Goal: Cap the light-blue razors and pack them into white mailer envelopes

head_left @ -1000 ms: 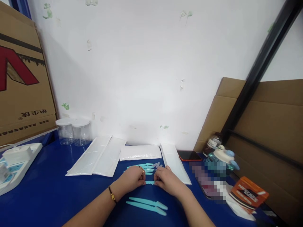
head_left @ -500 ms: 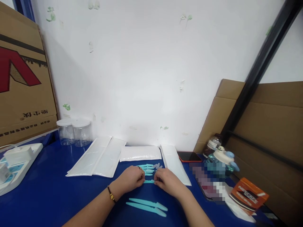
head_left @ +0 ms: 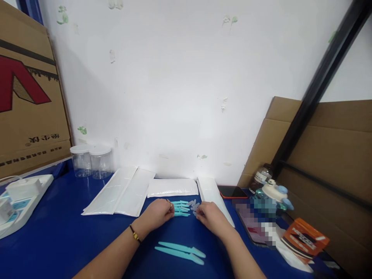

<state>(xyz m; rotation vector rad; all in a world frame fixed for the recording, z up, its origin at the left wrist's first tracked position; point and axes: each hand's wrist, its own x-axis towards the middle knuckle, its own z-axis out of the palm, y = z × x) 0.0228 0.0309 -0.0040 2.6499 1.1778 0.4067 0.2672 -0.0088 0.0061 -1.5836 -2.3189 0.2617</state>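
Observation:
A row of turquoise eyebrow razors (head_left: 181, 208) lies on the blue table, blades pointing right. My left hand (head_left: 159, 212) is closed at the handle ends, pinching the nearest razor of that row. Just right of the blades sit several small translucent blade caps (head_left: 193, 203). My right hand (head_left: 209, 215) has its fingertips pinched at the lowest cap beside the row. Closer to me, two more turquoise razors (head_left: 180, 251) lie side by side, their tips to the right and apart from both hands.
White padded envelopes (head_left: 173, 187) lie behind and on both sides of the razors. Two clear jars (head_left: 100, 162) and a power strip (head_left: 26, 201) stand left. To the right are phones (head_left: 233, 192), a bottle (head_left: 273, 197) and an orange box (head_left: 305, 239).
Both hands have moved slightly away from me. The razor between them has gone up to the near end of the row, and my right hand has come away from it toward the right.

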